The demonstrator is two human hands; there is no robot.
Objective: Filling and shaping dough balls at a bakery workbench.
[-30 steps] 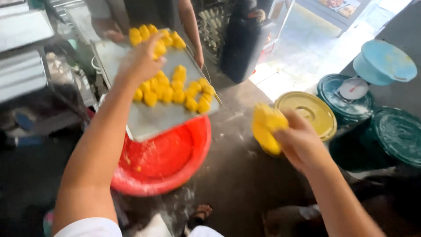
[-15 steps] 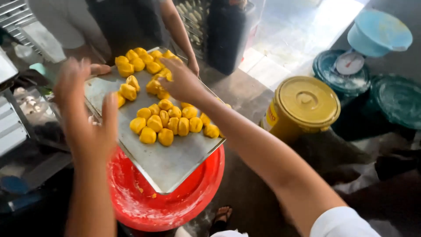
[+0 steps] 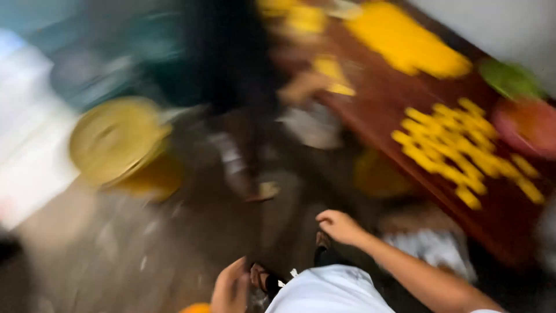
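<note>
Hanging low over the dark floor, the right hand (image 3: 340,226) is loosely curled and empty, the left hand (image 3: 230,287) half open, apparently empty (blur hides detail). The long brown wooden table (image 3: 399,110) runs diagonally up and right of the right hand, the nearer one, bearing soft yellow lumps (image 3: 457,148) in rows along its length.
</note>
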